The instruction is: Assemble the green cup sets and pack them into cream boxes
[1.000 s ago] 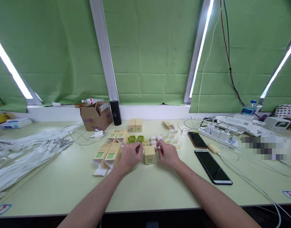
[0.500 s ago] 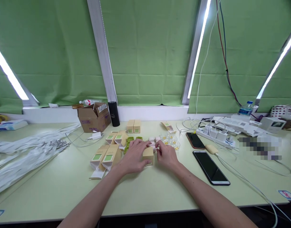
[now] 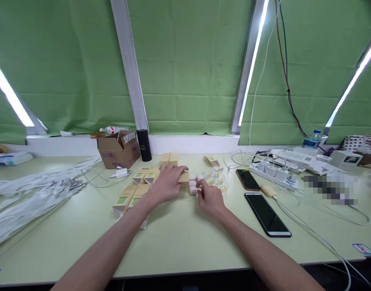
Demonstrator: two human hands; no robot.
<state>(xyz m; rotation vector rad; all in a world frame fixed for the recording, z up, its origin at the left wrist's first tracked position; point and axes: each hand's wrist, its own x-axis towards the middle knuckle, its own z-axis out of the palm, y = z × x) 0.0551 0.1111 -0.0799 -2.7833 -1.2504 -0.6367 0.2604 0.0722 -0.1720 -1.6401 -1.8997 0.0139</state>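
My left hand (image 3: 169,184) is closed around a small tan cardboard box (image 3: 184,178), gripping it from the left. Just right of the box, small pale pink jar-like pieces (image 3: 192,188) stand together. My right hand (image 3: 211,198) is beside them with its fingers curled; whether it pinches anything is hidden. Beyond it lie clear cups with gold centres (image 3: 214,180). Several tan boxes with open flaps and green labels (image 3: 124,198) lie left of my left hand, partly covered by my forearm. Two closed tan boxes (image 3: 169,158) stand side by side farther back.
On the right lie a white-framed phone (image 3: 268,214), a darker phone (image 3: 247,180) and a power strip (image 3: 275,173) with tangled cables. An open brown carton (image 3: 119,149) and a black cylinder (image 3: 144,145) stand at the back. White straps (image 3: 36,190) cover the left side.
My left hand has moved the small tan box away from me and slightly left, uncovering the pink pieces. My right hand has stayed nearly in place, slightly nearer me. Green pieces are now hidden.
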